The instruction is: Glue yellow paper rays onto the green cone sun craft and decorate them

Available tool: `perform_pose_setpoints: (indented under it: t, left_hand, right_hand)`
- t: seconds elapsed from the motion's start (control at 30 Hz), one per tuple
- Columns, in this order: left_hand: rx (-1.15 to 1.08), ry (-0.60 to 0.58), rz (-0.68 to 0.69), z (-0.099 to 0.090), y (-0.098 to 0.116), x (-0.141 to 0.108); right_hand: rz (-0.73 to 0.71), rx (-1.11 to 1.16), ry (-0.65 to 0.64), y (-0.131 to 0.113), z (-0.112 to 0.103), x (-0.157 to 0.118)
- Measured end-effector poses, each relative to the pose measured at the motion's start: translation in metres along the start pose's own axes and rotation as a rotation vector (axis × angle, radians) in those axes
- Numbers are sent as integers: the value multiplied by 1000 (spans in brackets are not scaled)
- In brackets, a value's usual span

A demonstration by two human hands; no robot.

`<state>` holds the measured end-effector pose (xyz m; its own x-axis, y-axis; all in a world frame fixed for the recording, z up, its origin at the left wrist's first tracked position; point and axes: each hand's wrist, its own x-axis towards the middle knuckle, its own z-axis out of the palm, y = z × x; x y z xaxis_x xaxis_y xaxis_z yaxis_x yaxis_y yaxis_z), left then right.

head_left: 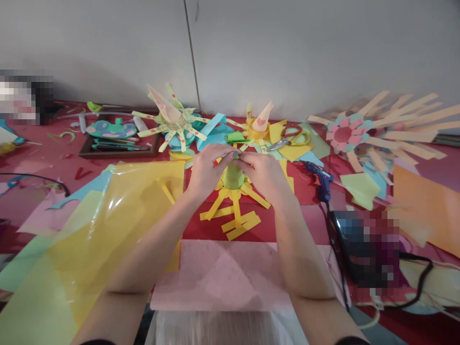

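Observation:
In the middle of the table stands a green paper cone (233,176) with yellow paper strips (235,207) fanning out from its base. My left hand (207,168) and my right hand (265,173) meet at the cone's tip, fingers pinched together there. A small greyish bit shows between the fingertips, too small to name. The fingers cover most of the tip. Several yellow strips lie flat on the red tabletop just in front of the cone.
Behind are two paper cone figures (168,110) (262,120), scissors (293,140) and a tool tray (118,143). A blue glue gun (321,181) and a phone (366,249) with cables lie right. Yellow sheets (136,191) cover the left; a pink-centred paper flower (343,136) stands back right.

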<state>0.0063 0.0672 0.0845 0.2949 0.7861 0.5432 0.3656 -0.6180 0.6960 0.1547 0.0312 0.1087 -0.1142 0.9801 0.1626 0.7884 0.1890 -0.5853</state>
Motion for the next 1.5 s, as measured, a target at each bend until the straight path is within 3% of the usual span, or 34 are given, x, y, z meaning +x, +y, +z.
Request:
perform_pose_setpoints:
  t: [0.57, 0.8, 1.03, 1.1, 1.2, 1.37, 1.5]
  left_hand:
    - [16, -26, -44, 1, -2, -1]
    - [31, -6, -76, 1, -5, -2]
    - [128, 197, -125, -18, -2, 5]
    - [133, 223, -142, -20, -4, 6]
    - [135, 206, -149, -18, -9, 6]
    - [145, 11, -186, -3, -18, 0]
    - [147, -129, -238, 8, -20, -5]
  right_hand:
    - [-20, 14, 57, 2, 0, 0]
    - [41, 83, 377, 12, -12, 2]
    - [208, 181, 789, 27, -36, -3]
    - [245, 153, 771, 27, -37, -4]
    - [289, 95, 614, 23, -27, -1]
    - [247, 98, 424, 13, 9, 9]
    - [213, 228, 283, 19, 19, 12]
